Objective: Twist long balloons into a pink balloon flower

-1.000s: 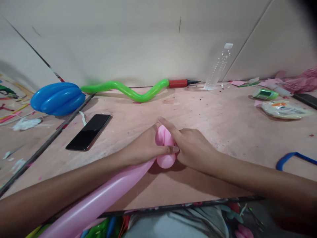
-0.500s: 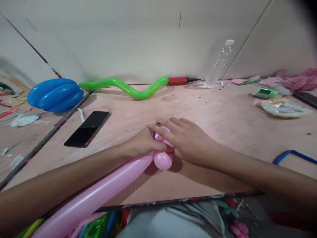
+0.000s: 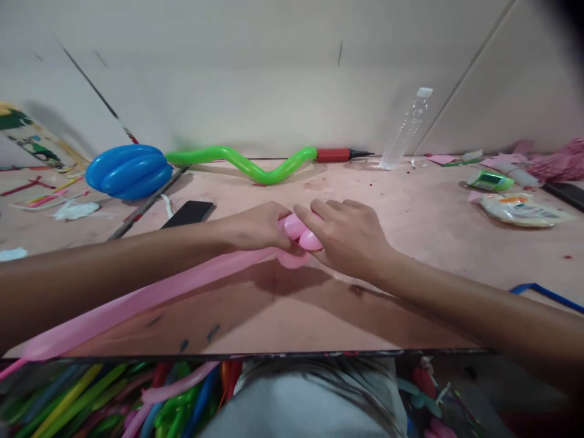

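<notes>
A long pink balloon (image 3: 182, 281) stretches from the lower left up to both my hands, with its thin uninflated tail at the left edge. Its other end is twisted into several small bubbles between my fingers. My left hand (image 3: 267, 226) is closed around the bubbles from the left, thumb beneath them. From the right, my right hand (image 3: 344, 231) grips the same cluster, fingers bent over it. Part of the twist is hidden by the fingers. Behind my left forearm lies a black phone (image 3: 189, 213), partly covered by the arm.
Along the wall stand a blue balloon bundle (image 3: 130, 172), a wavy green balloon (image 3: 237, 163), a red pump (image 3: 333, 156) and a clear bottle (image 3: 406, 131). A plastic packet (image 3: 520, 210) and a blue strip (image 3: 547, 295) lie right. Coloured balloons (image 3: 91, 395) fill the space below the table edge.
Both hands have risen slightly with the pink bubbles, which have turned in the fingers. The balloon's long part has swung up over the table. The view has shifted left.
</notes>
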Motion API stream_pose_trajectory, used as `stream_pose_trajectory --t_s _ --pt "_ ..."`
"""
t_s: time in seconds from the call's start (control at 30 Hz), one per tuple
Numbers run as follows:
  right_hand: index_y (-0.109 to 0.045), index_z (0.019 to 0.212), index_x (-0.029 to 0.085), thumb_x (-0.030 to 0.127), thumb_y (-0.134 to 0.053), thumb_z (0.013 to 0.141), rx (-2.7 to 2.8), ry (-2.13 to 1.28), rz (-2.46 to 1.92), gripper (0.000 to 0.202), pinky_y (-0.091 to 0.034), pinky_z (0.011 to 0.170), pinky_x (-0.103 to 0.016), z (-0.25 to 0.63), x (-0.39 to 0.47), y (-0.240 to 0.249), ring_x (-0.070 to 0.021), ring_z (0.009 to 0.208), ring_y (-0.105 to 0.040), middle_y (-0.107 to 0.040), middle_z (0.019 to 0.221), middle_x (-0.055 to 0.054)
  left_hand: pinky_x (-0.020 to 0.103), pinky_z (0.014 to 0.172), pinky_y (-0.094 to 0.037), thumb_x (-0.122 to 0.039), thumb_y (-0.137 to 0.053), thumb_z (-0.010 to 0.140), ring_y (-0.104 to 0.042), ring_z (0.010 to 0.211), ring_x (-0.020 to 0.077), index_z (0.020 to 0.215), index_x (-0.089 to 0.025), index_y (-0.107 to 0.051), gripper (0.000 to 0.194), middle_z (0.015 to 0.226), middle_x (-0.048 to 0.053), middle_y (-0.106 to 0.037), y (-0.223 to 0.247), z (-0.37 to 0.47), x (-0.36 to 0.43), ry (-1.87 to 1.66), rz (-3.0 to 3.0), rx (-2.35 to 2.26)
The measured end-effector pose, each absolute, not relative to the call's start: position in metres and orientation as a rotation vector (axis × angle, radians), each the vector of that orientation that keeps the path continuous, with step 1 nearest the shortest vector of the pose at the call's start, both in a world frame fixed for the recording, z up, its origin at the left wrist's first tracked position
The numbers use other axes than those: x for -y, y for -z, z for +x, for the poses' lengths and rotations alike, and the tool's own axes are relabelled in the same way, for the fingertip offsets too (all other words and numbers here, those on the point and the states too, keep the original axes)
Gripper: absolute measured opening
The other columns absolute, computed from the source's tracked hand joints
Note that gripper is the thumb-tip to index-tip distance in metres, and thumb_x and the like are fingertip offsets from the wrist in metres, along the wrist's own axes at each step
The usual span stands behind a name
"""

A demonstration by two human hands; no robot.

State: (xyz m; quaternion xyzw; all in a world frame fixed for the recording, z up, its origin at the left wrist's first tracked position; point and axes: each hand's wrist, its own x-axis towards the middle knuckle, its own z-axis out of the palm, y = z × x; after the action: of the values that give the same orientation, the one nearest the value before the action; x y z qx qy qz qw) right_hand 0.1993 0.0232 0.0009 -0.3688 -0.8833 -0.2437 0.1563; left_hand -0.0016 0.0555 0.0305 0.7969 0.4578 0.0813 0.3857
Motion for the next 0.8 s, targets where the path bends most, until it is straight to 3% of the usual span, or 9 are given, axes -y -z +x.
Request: stream_pose_trajectory --t_s 0.17,0.33,0.47,0.57,0.63,0.7,0.8 --pt "-0.066 0.103 0.015 0.016 -0.055 0.090 2.653 0.666 -1.162 0.017 -0.033 0.059 -0.035 0.190 -0.022 -0.002 -0.0266 0.079 -0.065 -0.069 0.095 -0.012 0.026 0.060 -0.038 -0.043 -0.073 0.067 -0.056 0.066 0.0166 0.081 -0.016 -0.071 0.030 0.073 0.001 -0.067 -0.020 0.003 -0.061 -0.153 2.026 -1.269" --pt "-0.071 0.102 0.014 0.006 -0.050 0.091 2.776 0.514 -1.235 0.025 -0.039 0.062 -0.034 0.181 -0.023 -0.003 -0.0269 0.081 -0.068 -0.073 0.094 -0.016 0.027 0.056 -0.031 -0.042 -0.068 0.065 -0.048 0.059 0.0143 0.069 -0.018 -0.063 0.025 0.063 0.000 -0.059 -0.017 0.012 -0.070 0.002 2.196 -1.338" --pt "-0.075 0.091 0.015 0.010 -0.055 0.089 2.784 0.244 -1.333 0.020 -0.043 0.068 -0.034 0.178 -0.031 -0.008 -0.0273 0.081 -0.070 -0.076 0.088 -0.016 0.028 0.058 -0.031 -0.035 -0.062 0.069 -0.049 0.059 0.0153 0.067 -0.018 -0.064 0.018 0.061 0.001 -0.058 -0.020 0.020 -0.070 0.010 2.343 -1.303" --pt "-0.074 0.079 0.016 0.019 -0.056 0.088 2.772 0.113 -1.371 0.020 -0.045 0.064 -0.032 0.182 -0.040 -0.015 -0.0253 0.072 -0.070 -0.075 0.076 -0.013 0.032 0.058 -0.032 -0.038 -0.061 0.072 -0.051 0.056 0.0189 0.067 -0.018 -0.064 0.020 0.060 0.003 -0.060 -0.024 0.024 -0.063 0.053 2.483 -1.366" --pt "-0.070 0.069 0.017 0.024 -0.057 0.086 2.776 -0.251 -1.403 0.023 -0.045 0.057 -0.029 0.188 -0.050 -0.020 -0.0215 0.060 -0.068 -0.071 0.064 -0.008 0.034 0.059 -0.034 -0.038 -0.061 0.074 -0.054 0.057 0.0216 0.066 -0.017 -0.065 0.022 0.061 0.007 -0.062 -0.028 0.027 -0.055 0.082 2.631 -1.391" --pt "-0.066 0.063 0.017 0.026 -0.058 0.082 2.699 -0.843 -1.379 0.023 -0.045 0.053 -0.027 0.198 -0.063 -0.024 -0.0184 0.053 -0.065 -0.067 0.057 -0.004 0.036 0.065 -0.038 -0.034 -0.060 0.078 -0.058 0.063 0.0245 0.070 -0.016 -0.067 0.022 0.068 0.010 -0.066 -0.034 0.030 -0.046 0.046 2.840 -1.365" --pt "-0.070 0.073 0.016 0.029 -0.061 0.078 2.497 -1.433 -1.097 0.016 -0.051 0.058 -0.028 0.215 -0.084 -0.025 -0.0181 0.057 -0.067 -0.073 0.067 -0.004 0.045 0.087 -0.041 -0.033 -0.060 0.085 -0.064 0.083 0.0300 0.091 -0.013 -0.071 0.024 0.086 0.014 -0.072 -0.042 0.034 -0.033 -0.118 3.131 -1.211"
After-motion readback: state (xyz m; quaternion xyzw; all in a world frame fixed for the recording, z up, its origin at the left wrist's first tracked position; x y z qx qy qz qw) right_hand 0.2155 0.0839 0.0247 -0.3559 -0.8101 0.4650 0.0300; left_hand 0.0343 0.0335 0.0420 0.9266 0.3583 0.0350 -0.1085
